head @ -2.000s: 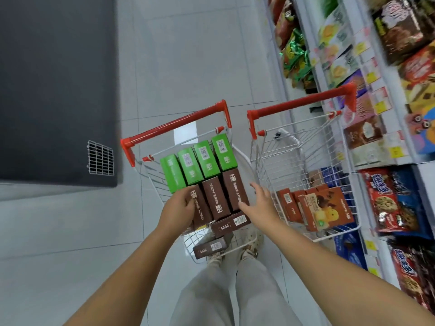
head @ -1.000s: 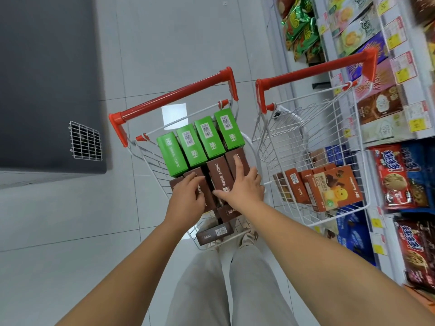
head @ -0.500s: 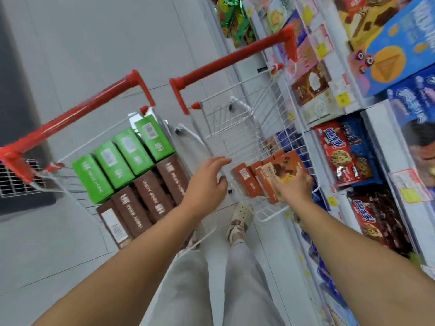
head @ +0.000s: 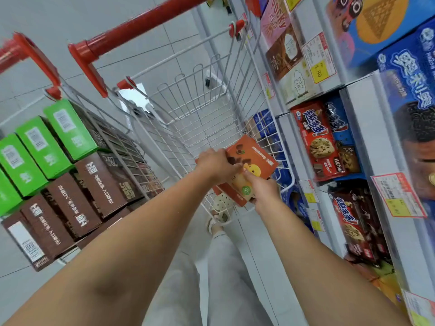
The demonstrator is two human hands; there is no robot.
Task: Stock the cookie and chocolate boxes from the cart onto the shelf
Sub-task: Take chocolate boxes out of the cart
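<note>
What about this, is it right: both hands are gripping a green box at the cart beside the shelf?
Not quite. The head view shows the left hand and right hand gripping an orange box, not a green one, at the cart beside the shelf. The green boxes sit in the other cart.

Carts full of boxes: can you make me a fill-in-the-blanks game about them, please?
1. The left hand and the right hand hold the chick box, which is coloured ____.
2. The green boxes sit right next to boxes coloured ____.
3. The cart handle is coloured ____.

Missing words: orange, brown, red.
</note>
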